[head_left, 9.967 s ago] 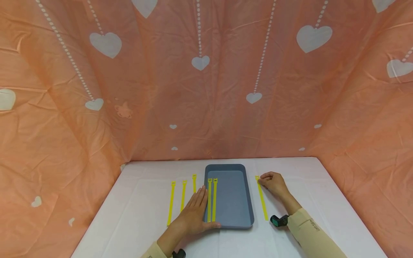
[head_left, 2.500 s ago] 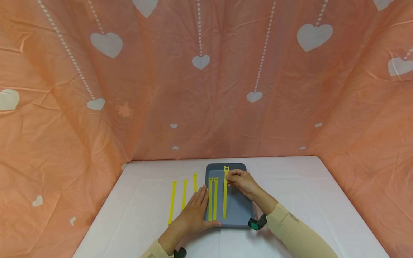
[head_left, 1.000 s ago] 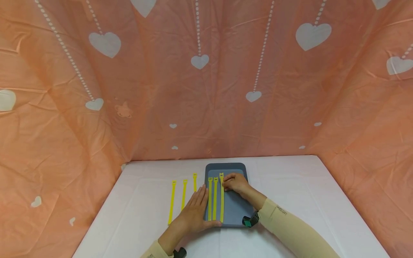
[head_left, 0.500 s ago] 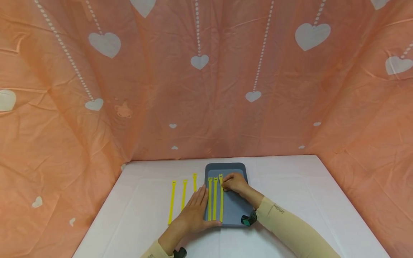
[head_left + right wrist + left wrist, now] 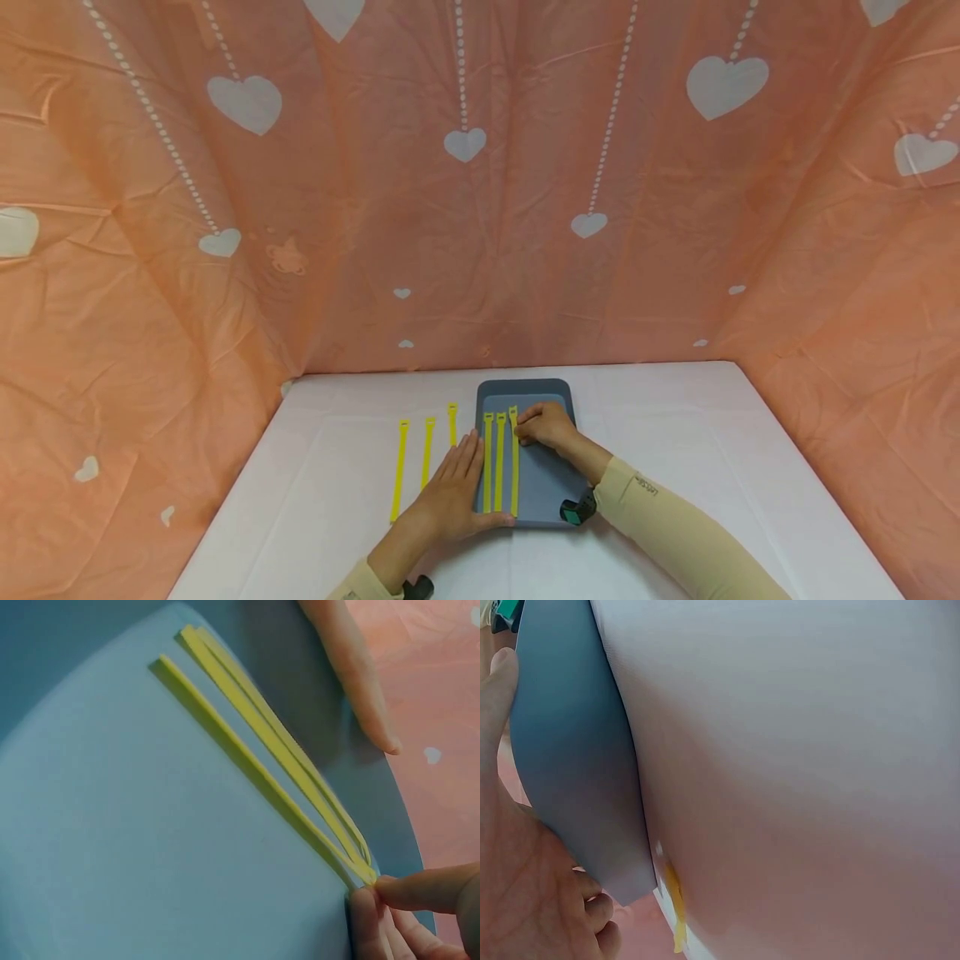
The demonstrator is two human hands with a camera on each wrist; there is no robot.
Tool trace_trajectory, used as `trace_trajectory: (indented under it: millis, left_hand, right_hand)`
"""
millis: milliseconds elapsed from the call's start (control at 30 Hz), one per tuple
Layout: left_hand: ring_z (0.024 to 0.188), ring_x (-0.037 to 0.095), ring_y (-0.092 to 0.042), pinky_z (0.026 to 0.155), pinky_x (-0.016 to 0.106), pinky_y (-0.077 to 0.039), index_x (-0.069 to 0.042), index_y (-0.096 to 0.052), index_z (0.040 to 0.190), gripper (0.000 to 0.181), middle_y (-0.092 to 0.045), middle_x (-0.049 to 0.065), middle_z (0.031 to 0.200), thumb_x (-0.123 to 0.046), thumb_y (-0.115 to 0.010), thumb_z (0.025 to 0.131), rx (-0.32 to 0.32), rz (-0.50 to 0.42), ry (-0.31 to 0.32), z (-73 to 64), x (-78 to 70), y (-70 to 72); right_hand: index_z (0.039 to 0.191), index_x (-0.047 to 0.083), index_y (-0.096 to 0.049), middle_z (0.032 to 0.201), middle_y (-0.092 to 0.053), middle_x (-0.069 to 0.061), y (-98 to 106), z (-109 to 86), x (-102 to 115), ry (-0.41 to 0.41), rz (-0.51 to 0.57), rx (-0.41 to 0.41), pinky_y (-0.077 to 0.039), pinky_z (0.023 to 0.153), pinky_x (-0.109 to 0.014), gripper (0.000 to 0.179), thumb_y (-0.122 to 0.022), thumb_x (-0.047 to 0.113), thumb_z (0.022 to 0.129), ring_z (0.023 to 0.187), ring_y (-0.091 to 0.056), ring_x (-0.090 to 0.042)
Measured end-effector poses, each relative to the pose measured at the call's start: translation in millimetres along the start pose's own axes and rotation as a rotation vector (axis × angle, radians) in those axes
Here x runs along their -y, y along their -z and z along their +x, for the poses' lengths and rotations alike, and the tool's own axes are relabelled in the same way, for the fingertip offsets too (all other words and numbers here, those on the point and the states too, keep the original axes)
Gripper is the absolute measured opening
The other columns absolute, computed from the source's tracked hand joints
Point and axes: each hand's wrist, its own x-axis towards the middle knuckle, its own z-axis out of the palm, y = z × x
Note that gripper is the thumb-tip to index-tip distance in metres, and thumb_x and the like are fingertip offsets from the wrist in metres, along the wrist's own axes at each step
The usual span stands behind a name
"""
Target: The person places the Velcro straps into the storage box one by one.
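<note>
My right hand [image 5: 549, 427] pinches the slotted head end of a yellow cable tie [image 5: 515, 483] between thumb and fingertip. This tie runs lengthwise in the grey-blue tray [image 5: 551, 492], and the right wrist view shows its free end [image 5: 176, 675] close over the tray floor with a shadow beside it. Two more yellow ties [image 5: 500, 467] lie parallel just left of it. My left hand [image 5: 448, 498] rests along the tray's left edge, fingers straight, thumb at the front rim. In the left wrist view the tray's outer wall [image 5: 577, 750] is beside the palm.
Left of the tray, three yellow cable ties [image 5: 400, 471] lie on the white tabletop [image 5: 322, 492], two partly hidden by my left hand. A peach curtain with white hearts [image 5: 465, 250] surrounds the table at the back and both sides.
The right hand has brought the cable tie from the table right of the tray into it, then lowered it and shifted it left beside the other two. The left hand has stayed put.
</note>
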Motion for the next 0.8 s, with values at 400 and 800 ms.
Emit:
trace_trajectory:
  millis: [400, 800]
  left_hand:
    - [0.167, 0.035, -0.007, 0.133, 0.053, -0.016, 0.003, -0.013, 0.17, 0.128, -0.006, 0.02, 0.18, -0.082, -0.066, 0.089, -0.018, -0.02, -0.021, 1.2, 2.1, -2.7]
    - [0.167, 0.035, -0.008, 0.133, 0.054, -0.016, 0.003, -0.013, 0.17, 0.13, -0.007, 0.021, 0.179, -0.084, -0.063, 0.088, -0.035, -0.042, -0.031, 0.1, 3.8, -5.0]
  right_hand:
    - [0.095, -0.008, -0.072, 0.083, -0.077, -0.013, -0.3, -5.5, 2.6, 0.03, -0.018, -0.002, -0.066, 0.066, -0.036, 0.01, -0.08, -0.006, 0.088, 0.068, -0.075, -0.02]
    - [0.096, -0.008, -0.072, 0.086, -0.076, -0.014, 0.1, -5.5, 2.2, 0.027, -0.015, -0.003, -0.066, 0.066, -0.035, 0.012, -0.081, -0.005, 0.088, 0.069, -0.075, -0.02]
